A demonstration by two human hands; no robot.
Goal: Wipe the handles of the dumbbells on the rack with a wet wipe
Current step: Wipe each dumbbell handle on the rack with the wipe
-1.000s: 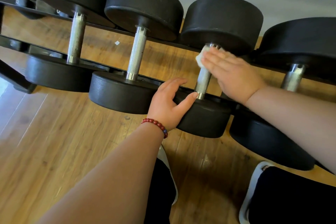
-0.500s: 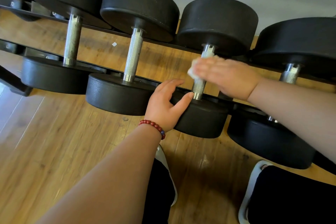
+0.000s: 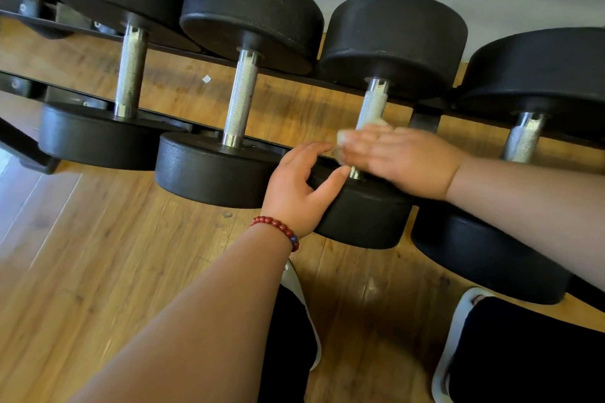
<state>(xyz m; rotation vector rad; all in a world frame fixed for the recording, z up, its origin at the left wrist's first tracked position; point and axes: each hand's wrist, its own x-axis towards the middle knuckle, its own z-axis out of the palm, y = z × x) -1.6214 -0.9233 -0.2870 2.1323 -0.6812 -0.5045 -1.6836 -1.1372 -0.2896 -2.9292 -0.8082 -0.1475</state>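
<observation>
The fingers point(image 3: 307, 150) of the left hand point(image 3: 301, 186) are spread and loosely curved. They drape over the near head point(image 3: 360, 216) of the third dumbbell, thumb stretched toward the base of its handle. They steady the weight and grip nothing.

Well to the left of them, past the foot of the black rack point(image 3: 23, 150), is the first handle point(image 3: 131, 75), and nearer them the second handle point(image 3: 240, 98). Both are bare knurled steel.

Just right of the left fingertips is the third handle point(image 3: 373, 105). The wet wipe point(image 3: 340, 141) shows as a pale wad against its lower part. The right hand point(image 3: 406, 160), blurred, lies over the wipe, its fingers point(image 3: 366, 141) straight and flat, pressing it onto the steel. The thumb is hidden, so I cannot tell whether it hooks underneath.

This handle's long axis runs from the near head away from the person to the far head, leaning slightly right at the far end. The right fingers point leftward across that axis. The bare stretch of handle lies beyond them, toward the far head, so the next stroke most likely travels along the bar.

Further right, apart from both hands, is the fourth handle point(image 3: 523, 137), which points the same way. It is closer to the right hand, which would probably reach it more easily.
</observation>
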